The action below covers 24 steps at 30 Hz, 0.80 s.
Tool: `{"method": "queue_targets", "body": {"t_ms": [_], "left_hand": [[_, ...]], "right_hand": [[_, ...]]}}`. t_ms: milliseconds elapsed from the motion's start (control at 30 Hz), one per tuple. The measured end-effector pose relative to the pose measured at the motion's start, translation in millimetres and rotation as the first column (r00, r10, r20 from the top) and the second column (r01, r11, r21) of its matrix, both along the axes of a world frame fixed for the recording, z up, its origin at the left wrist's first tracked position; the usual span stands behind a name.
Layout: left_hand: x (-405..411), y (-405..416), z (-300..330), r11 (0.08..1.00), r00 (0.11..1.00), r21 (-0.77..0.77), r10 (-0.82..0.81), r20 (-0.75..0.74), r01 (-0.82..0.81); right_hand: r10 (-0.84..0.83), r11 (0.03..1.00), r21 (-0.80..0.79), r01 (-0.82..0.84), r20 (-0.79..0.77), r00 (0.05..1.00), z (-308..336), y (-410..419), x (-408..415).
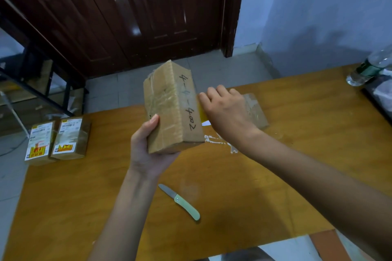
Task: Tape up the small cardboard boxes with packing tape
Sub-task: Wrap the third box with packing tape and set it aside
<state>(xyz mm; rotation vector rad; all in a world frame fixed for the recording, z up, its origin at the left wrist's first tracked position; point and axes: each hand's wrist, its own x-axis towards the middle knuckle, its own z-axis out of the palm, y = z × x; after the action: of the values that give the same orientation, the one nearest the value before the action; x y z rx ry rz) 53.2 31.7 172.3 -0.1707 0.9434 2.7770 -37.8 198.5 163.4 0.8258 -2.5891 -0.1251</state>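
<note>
Right, my left hand grips the brown cardboard box w/ "4-4-402" written on it by its near end, thumb up one side, holding it tilted up off the orange wooden bench, roughly centre of view. Clear tape already shines across its top & side faces. My right hand sits at 3 o'clock of the box, fingers curled down over something; a yellowish strip shows just under the knuckles, touching the box edge. Prob the tape end or roll, but I cannot tell exactly what it holds.

My read: I'm mid-wrap, pulling tape round the right side. To do it well: keep the strip taut, keep the box steady w/ the left thumb, press flat along the seam so no bubbles or creases, and overlap the edge before cutting.

Another taped brown box lies on the bench behind my right hand at 3 o'clock. Two small labelled brown boxes sit side by side at 9 o'clock, near the bench edge. The pale green folding knife w/ open blade lies at 6 o'clock, well apart from both hands, handy for the cut. A clear plastic bottle lies at 2 o'clock.
</note>
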Motion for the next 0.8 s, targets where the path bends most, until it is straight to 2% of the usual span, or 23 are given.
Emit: {"method": "queue_targets", "body": {"t_ms": [100,200,300,400,467,567,600,667,733,800], "left_hand": [[-2.3,0.5,-1.4,0.998,0.999,0.044,-0.052,-0.001,0.052],[-5.0,3.9,-0.9,0.994,0.994,0.047,-0.104,0.033,0.102],[-8.3,6.6,-3.1,0.993,0.991,-0.011,-0.119,0.063,0.120],[-9.2,0.6,-7.4,0.974,0.992,-0.222,-0.011,0.127,0.039],[-8.7,-3.9,-10.1,0.912,0.972,-0.408,0.128,0.195,-0.038],[-5.9,-3.3,-4.5,0.818,0.967,-0.575,0.168,0.191,-0.028],[-4.4,-4.3,0.6,0.818,0.964,-0.575,0.164,0.211,-0.013],[-4.4,-5.2,12.7,0.829,0.972,-0.552,0.048,0.231,0.090],[-6.0,2.1,19.5,0.744,0.976,-0.638,-0.093,0.199,0.201],[-7.4,11.8,16.6,0.711,0.978,-0.681,-0.043,0.203,0.173]], "right_hand": [[0.020,1.000,-0.019,-0.020,-0.029,0.999,3.9,-3.1,1.6],[0.026,0.999,-0.047,-0.024,0.040,0.999,4.4,-7.7,3.0],[0.001,0.999,-0.053,0.005,0.101,0.995,6.3,-11.3,1.3],[-0.042,0.999,-0.025,0.044,0.080,0.996,7.4,-11.3,3.0],[-0.053,0.997,0.051,0.051,0.029,0.998,8.3,-10.9,5.1],[-0.050,0.984,0.169,0.058,-0.055,0.997,14.2,-12.8,7.1],[-0.044,0.982,0.181,0.057,-0.073,0.996,15.8,-14.4,8.5],[-0.023,0.985,0.168,0.038,-0.087,0.996,17.7,-18.6,12.3],[0.032,0.992,0.122,-0.018,-0.111,0.993,18.3,-23.2,14.4],[0.066,0.995,0.084,-0.055,-0.138,0.988,23.6,-25.4,16.8]]}}
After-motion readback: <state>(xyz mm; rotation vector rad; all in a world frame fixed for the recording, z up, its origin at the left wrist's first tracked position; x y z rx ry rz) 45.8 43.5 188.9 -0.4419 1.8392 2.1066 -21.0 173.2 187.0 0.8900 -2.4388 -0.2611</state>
